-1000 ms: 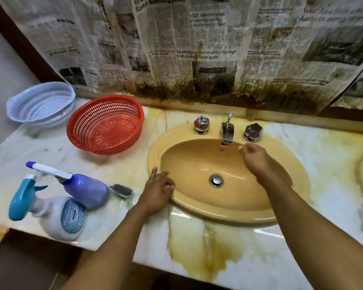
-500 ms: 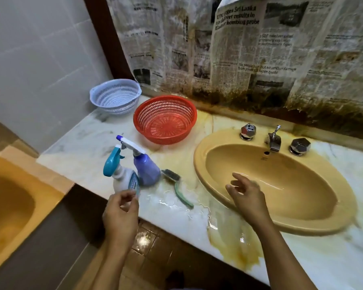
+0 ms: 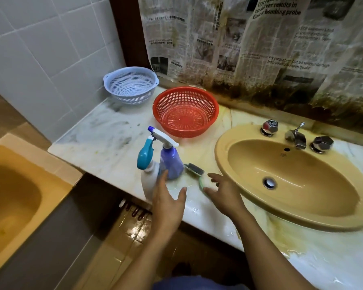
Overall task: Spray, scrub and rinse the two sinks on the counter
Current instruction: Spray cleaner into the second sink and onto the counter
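Grip plan: my left hand (image 3: 168,203), open and empty, wraps the white spray bottle (image 3: 148,183) at its neck; right hand (image 3: 224,193), also open and empty, takes the brush (image 3: 194,169) by its handle.

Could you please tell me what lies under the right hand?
A scrub brush: its bristle head shows beside the purple spray bottle, while the right hand covers most of its green handle. Whether the hand touches it is unclear.

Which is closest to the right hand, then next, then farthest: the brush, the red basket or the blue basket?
From the right hand:
1. Brush, just beside it, on the left.
2. Red basket, farther back on the counter.
3. Blue basket, in the far back-left corner.
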Demonstrator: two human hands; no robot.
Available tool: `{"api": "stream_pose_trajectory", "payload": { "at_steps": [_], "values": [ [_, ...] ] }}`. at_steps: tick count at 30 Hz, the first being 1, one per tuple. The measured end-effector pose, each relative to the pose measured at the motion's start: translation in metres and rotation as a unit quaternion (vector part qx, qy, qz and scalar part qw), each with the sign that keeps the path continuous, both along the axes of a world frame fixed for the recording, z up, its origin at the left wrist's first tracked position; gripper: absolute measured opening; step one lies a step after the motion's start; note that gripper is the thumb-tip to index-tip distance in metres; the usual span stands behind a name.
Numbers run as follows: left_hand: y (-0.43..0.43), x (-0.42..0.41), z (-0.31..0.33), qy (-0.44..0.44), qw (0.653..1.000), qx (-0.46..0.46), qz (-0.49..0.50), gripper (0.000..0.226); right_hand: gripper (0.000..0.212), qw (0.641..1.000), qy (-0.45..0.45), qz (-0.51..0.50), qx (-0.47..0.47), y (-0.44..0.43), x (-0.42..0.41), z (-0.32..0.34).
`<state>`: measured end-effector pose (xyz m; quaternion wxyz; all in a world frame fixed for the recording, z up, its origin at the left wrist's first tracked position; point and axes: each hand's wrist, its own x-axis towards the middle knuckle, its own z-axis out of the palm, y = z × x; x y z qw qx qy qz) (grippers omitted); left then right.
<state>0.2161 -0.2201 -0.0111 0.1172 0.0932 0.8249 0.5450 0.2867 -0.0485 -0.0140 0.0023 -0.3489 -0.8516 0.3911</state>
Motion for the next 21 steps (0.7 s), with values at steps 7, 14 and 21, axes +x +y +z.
{"api": "stream_pose_trajectory", "payload": {
  "at_steps": [7, 14, 21],
  "values": [
    [0.048, -0.028, 0.002, 0.051, 0.998, -0.034, 0.000, 0.109, 0.052, 0.991, -0.102, 0.036, 0.074, -0.014, -0.027, -0.019],
    [0.070, -0.068, -0.014, 0.067, 0.997, -0.013, 0.043, 0.095, 0.020, 0.982, -0.131, 0.003, 0.135, -0.011, -0.041, -0.027],
    [0.066, -0.078, -0.010, 0.041, 0.998, 0.030, -0.027, 0.069, 0.029, 0.987, -0.099, -0.086, 0.098, -0.004, -0.025, -0.026]
  ]
}}
